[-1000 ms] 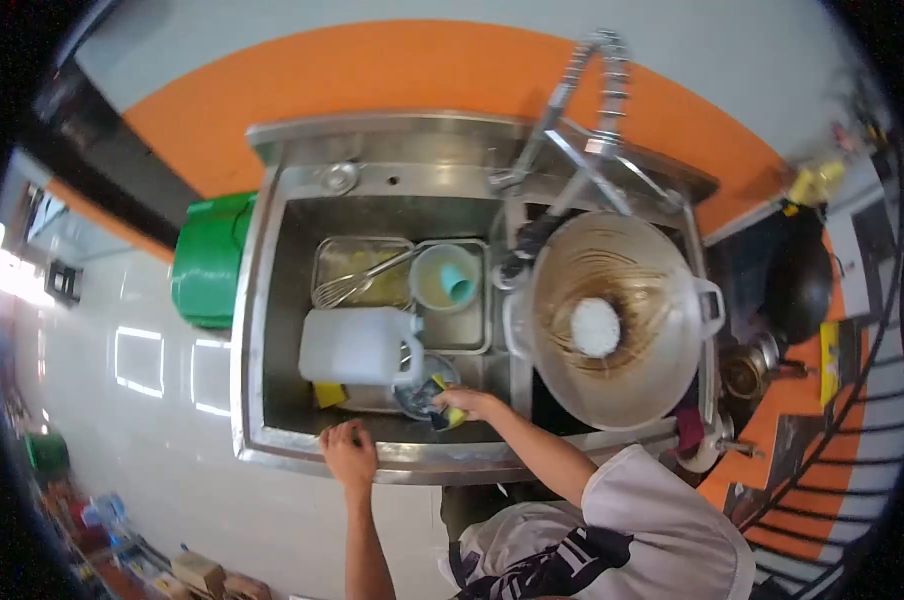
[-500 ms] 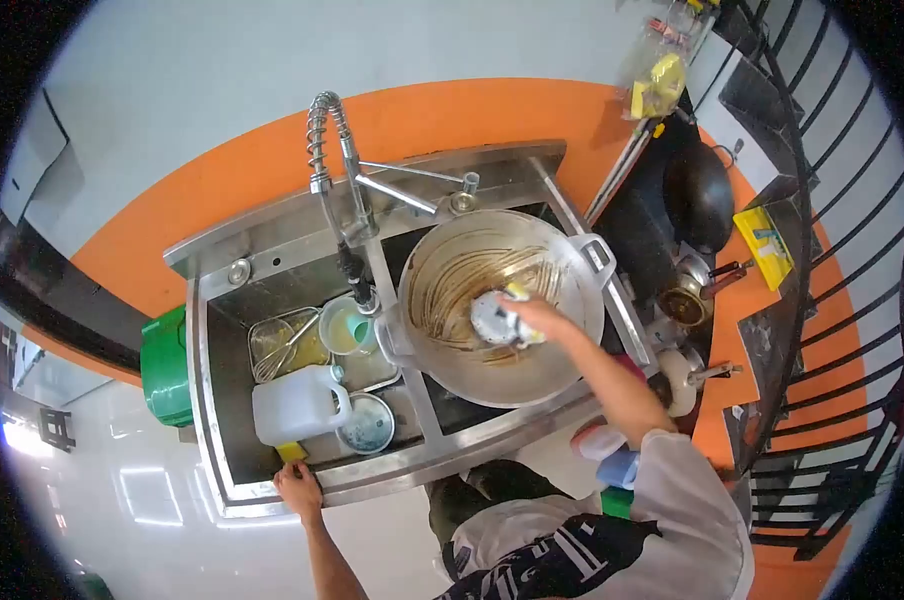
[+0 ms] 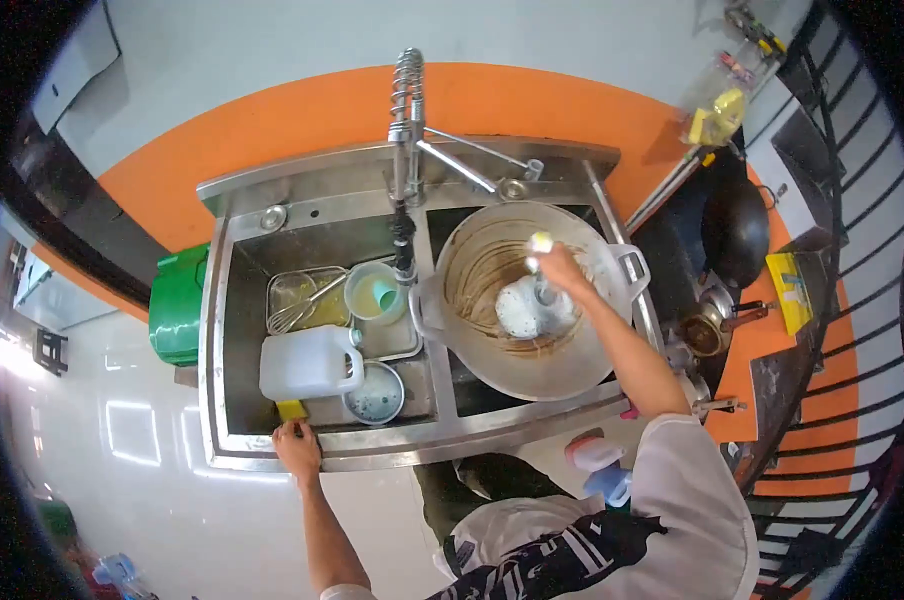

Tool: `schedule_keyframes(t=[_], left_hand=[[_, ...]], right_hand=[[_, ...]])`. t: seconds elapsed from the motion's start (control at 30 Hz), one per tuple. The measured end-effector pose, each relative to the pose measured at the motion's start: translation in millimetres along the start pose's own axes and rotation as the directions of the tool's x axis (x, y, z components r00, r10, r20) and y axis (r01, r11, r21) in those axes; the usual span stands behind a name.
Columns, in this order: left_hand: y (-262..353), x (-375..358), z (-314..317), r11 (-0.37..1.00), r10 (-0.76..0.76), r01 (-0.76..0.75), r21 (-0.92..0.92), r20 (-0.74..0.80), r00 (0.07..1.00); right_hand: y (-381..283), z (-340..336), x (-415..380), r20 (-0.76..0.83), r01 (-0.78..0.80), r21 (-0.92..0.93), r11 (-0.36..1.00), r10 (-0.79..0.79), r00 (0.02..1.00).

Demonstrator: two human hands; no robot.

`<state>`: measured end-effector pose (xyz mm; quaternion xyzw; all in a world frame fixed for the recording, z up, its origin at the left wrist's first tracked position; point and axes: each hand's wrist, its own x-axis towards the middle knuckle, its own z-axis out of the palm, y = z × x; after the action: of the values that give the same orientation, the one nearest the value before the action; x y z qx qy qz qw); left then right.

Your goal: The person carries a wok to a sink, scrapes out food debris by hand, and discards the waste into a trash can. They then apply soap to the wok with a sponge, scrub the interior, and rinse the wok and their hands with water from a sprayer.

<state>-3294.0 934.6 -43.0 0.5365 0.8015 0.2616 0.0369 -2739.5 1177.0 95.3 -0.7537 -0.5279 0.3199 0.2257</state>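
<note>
My right hand is closed above the inside of a large metal pot, with the pale yellow end of what looks like a sponge showing at its fingers. Below it, a white patch of soapy foam lies on the pot's bottom, among brown streaky residue. The pot has two side handles and rests over the right sink basin. My left hand curls over the front edge of the sink, at its left corner. Just beyond those fingers lies a yellow sponge inside the left basin.
The left basin holds a white plastic jug, a bowl of sudsy water, a tub with a green cup, and a tray with a whisk. A spring faucet rises between the basins. A dark wok hangs at right.
My right hand has lifted and moved toward the pot's far side, uncovering more foam. The whole view has shifted; my left hand stays at the sink's edge.
</note>
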Motion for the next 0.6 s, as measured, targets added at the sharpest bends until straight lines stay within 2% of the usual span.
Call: schedule_keyframes(t=[0.03,0.07,0.1,0.13,0.17,0.2,0.23,0.27,0.33,0.4,0.47,0.53,0.6], left_hand=[[10,1,-7,0.999,-0.05,0.05,0.017,0.003,0.999],[13,2,-9,0.998,-0.066,0.065,0.022,0.003,0.998],[15,4,-11,0.997,-0.081,0.081,-0.017,0.026,0.996],[18,7,-13,0.994,-0.088,0.091,-0.057,0.045,0.995],[22,6,-15,0.996,-0.071,0.071,-0.046,-0.013,0.997],[22,7,-14,0.997,-0.071,0.07,-0.04,-0.021,0.997],[18,7,-12,0.994,-0.089,0.089,-0.069,0.007,0.996],[15,8,-12,0.989,-0.107,0.11,-0.096,0.035,0.994],[19,9,-17,0.985,-0.118,0.122,-0.122,0.038,0.992],[19,10,-17,0.992,-0.094,0.096,-0.088,0.016,0.995],[14,13,-14,0.995,-0.073,0.075,-0.063,0.033,0.997],[11,11,-11,0.998,-0.06,0.062,-0.023,0.059,0.996],[6,11,-7,0.995,-0.065,0.07,-0.066,0.067,0.996]], right_hand=[[-21,18,-23,0.168,0.044,0.186,0.982,-0.075,0.983],[-11,57,-29,0.26,0.178,0.435,0.883,-0.313,0.914],[-46,77,-66,0.408,0.271,0.285,0.92,-0.372,0.834],[-37,123,-84,0.517,0.321,0.177,0.93,-0.366,0.774],[-94,129,-125,0.646,0.371,0.091,0.924,-0.338,0.685],[-59,204,-127,0.666,0.488,0.158,0.858,-0.458,0.589],[-77,230,-153,0.693,0.379,0.149,0.913,-0.37,0.619],[-116,234,-172,0.798,0.349,-0.064,0.935,-0.162,0.58],[-83,335,-163,0.811,0.379,-0.079,0.922,-0.162,0.563],[-70,389,-159,0.766,0.46,-0.096,0.883,-0.23,0.6],[-71,399,-160,0.752,0.441,-0.069,0.895,-0.244,0.613],[-61,403,-161,0.684,0.618,0.034,0.786,-0.469,0.558],[-78,339,-158,0.58,0.497,0.34,0.798,-0.594,0.558]])
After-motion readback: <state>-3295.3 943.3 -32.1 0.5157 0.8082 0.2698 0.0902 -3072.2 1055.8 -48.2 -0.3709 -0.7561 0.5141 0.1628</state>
